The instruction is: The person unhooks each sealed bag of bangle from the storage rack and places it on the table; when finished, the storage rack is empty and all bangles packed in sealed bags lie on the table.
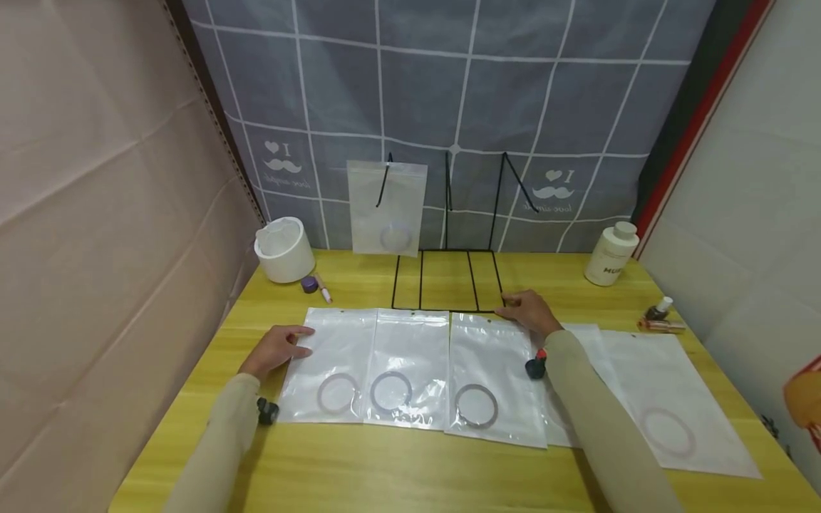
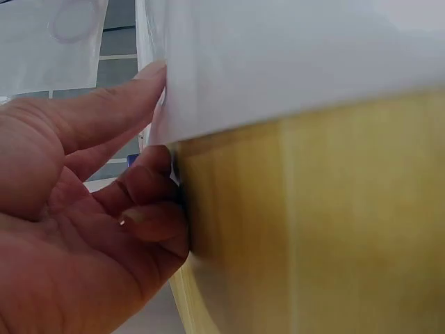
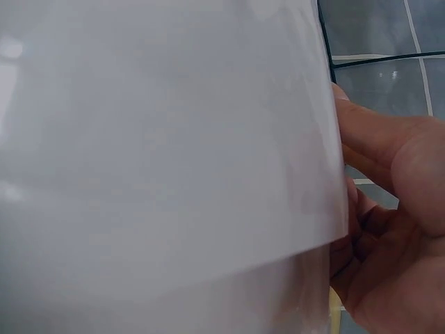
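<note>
A row of flat, white-backed clear plastic pouches is laid on the yellow wooden bench (image 1: 410, 470), just in front of the black wire divider rack (image 1: 447, 281), which is taken as the landmark.

The left hand (image 1: 277, 347) is rested at the left edge of the leftmost pouch (image 1: 330, 370), left and in front of the rack; in the left wrist view the fingers (image 2: 118, 104) are seen touching the pouch edge, loosely bent. Whether the edge is pinched cannot be told. The right hand (image 1: 529, 313) is placed at the rack's front right corner, on the top right corner of the third pouch (image 1: 490, 377); the right wrist view suggests fingers curled at the film's edge, but a firm pinch cannot be confirmed.

Risks, as judged: the pouches overlap at their edges, so lifting one may drag its neighbour. The film looks slick; a light hold could slip. The rack is light wire and could be knocked by the right hand.

Containers: each pouch in the row is seen to hold one thin ring. A further pouch (image 1: 387, 206) with a ring is stood in the rack's left slot. Further pouches (image 1: 667, 399) are laid to the right of the rack. A white round tub (image 1: 284, 249) stands left of the rack and a white bottle (image 1: 611, 254) right of it; contents are not visible.
</note>
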Demonstrator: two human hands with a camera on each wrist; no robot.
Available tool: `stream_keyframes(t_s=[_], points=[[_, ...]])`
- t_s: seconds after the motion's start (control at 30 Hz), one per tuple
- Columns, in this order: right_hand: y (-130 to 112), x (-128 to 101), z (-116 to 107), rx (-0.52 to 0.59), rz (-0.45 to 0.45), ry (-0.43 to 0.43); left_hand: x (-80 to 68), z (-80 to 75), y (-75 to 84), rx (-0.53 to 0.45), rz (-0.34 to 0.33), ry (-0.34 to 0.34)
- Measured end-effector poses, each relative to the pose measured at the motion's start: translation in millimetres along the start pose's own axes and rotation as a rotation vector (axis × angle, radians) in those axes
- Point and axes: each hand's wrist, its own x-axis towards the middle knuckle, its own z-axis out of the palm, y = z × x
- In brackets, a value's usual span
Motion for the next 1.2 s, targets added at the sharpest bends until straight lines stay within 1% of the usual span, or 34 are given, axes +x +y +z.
stream_keyframes(t_s=[0.13,0.2,0.37,0.5,0.57,0.63,0.7,0.77,0.8,0.83,0.9,0.97,1.0,1.03,1.1,1.2], points=[[-0.3,0.8,-0.6,-0.006,-0.004,-0.014,1.3,-1.1,-0.8,0.038,0.003,-0.011],[-0.7,1.7,-0.6,0.001,0.001,-0.012,2.5,-1.1,-1.1,0.031,-0.014,-0.011],[-2.1,3.0,-1.3,-0.014,0.007,-0.001,6.0,-3.4,-0.2,0.027,-0.02,-0.026],[-1.8,3.3,-2.0,-0.02,0.008,0.001,7.4,-6.5,2.5,0.024,-0.04,-0.056],[-1.6,2.9,-1.7,-0.01,0.007,-0.002,7.0,-9.8,4.6,0.055,-0.028,-0.078],[-1.3,2.2,-2.0,-0.013,0.0,-0.005,7.8,-14.3,11.2,0.1,-0.018,-0.083],[-0.6,1.6,-2.6,-0.028,-0.008,-0.008,11.7,-19.8,19.7,0.144,0.009,-0.065],[-1.7,1.9,-4.5,-0.047,-0.015,-0.005,18.2,-24.6,30.7,0.16,0.063,-0.016],[-1.9,2.0,-5.5,-0.054,-0.02,-0.004,22.5,-25.2,36.8,0.134,0.088,0.017],[-2.4,2.4,-5.9,-0.059,-0.021,0.0,27.4,-25.1,42.0,0.087,0.122,0.044],[-3.5,2.9,-5.9,-0.041,-0.013,-0.001,36.5,-21.6,54.4,-0.033,0.192,0.083],[-4.1,2.7,-5.0,-0.016,-0.001,-0.009,46.6,-14.4,68.7,-0.161,0.247,0.116],[-3.9,2.5,-4.4,-0.006,0.005,-0.011,52.0,-9.9,76.6,-0.213,0.258,0.133],[-3.7,2.3,-3.6,0.014,0.017,-0.013,57.8,-5.6,84.6,-0.244,0.268,0.154],[-2.5,1.4,-1.4,0.042,0.028,-0.013,70.7,2.3,99.4,-0.273,0.28,0.203],[-1.4,0.5,4.3,0.091,0.039,-0.006,91.5,10.1,112.7,-0.322,0.282,0.283]])
